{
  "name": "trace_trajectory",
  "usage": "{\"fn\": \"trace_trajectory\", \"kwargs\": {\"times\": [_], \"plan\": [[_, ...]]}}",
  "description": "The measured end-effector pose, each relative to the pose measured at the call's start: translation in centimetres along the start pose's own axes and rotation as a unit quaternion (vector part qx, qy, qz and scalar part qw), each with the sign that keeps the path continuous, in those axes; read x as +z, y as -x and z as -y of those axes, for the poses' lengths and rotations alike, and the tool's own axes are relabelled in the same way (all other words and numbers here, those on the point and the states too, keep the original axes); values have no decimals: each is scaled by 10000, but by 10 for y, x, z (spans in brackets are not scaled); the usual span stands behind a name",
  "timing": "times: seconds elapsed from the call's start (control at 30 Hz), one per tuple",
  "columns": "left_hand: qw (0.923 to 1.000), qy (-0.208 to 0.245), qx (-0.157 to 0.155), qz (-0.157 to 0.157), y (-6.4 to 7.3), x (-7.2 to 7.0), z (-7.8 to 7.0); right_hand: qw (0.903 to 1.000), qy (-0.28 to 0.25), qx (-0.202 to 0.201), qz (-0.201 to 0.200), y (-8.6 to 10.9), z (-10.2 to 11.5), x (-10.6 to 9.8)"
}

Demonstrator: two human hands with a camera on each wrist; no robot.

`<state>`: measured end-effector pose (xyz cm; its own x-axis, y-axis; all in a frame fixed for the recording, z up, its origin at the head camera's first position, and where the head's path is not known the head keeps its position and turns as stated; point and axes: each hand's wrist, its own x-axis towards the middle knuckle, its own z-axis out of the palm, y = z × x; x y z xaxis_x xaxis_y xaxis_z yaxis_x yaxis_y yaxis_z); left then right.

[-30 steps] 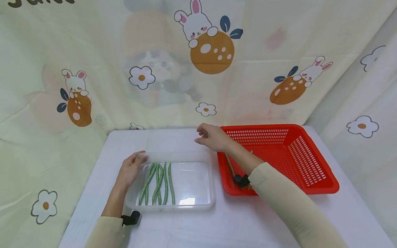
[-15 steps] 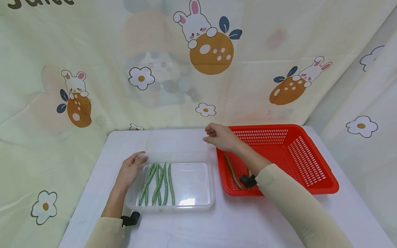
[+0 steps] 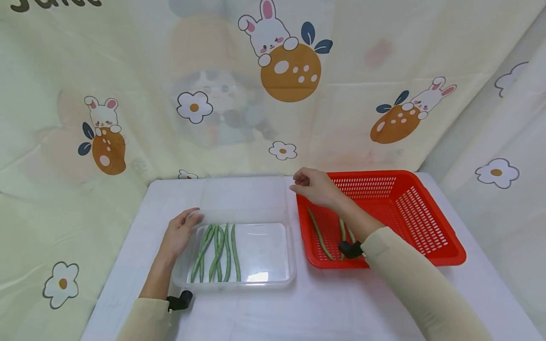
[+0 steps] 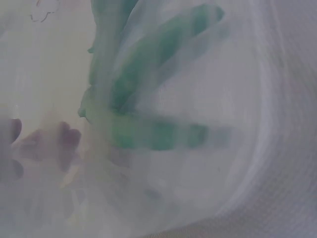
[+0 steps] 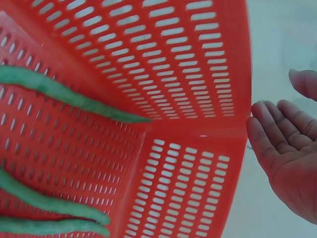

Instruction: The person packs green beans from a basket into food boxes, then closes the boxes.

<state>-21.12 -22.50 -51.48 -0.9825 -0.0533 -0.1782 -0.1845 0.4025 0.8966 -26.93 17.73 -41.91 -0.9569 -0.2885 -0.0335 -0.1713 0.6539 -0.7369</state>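
Observation:
My left hand (image 3: 179, 232) grips the back left corner of a clear plastic container (image 3: 268, 285). Several green beans (image 3: 236, 255) lie lengthwise in its left half, some crossing. The left wrist view looks through the cloudy container wall at blurred green beans (image 4: 158, 131); that hand is out of its sight. My right hand (image 3: 317, 188) hovers by the back left corner of a red slotted basket (image 3: 426, 213). In the right wrist view this hand (image 5: 292, 144) has relaxed, slightly bent fingers around nothing, fingertips near the basket's rim. More green beans (image 5: 64, 94) lie in the basket, partly hidden by my forearm.
Container and basket stand side by side on a white-covered table (image 3: 256, 317), a narrow gap between them. A printed curtain (image 3: 230, 151) hangs close behind the table. Black wrist cameras (image 3: 351, 248) stick out below both hands.
My right hand has moved steadily right, from behind the gap to the basket's back left corner, uncovering more beans in the basket. The left hand and the container have stayed put.

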Motion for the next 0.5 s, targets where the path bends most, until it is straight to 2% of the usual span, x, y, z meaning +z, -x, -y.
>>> {"fn": "trace_trajectory", "kwargs": {"times": [0.27, 0.37, 0.5], "plan": [[10000, -55, 38, -16, 1, 1, -1, 9998, -35, 188, -25, 1, -19, -6], [10000, -54, 36, -20, 0, 1, -1, 9993, 122, 342, 109, 1, -26, -7], [10000, -39, 26, -29, 1, 1, -1, 9966, 227, 622, 498, 0, -34, -8]]}}
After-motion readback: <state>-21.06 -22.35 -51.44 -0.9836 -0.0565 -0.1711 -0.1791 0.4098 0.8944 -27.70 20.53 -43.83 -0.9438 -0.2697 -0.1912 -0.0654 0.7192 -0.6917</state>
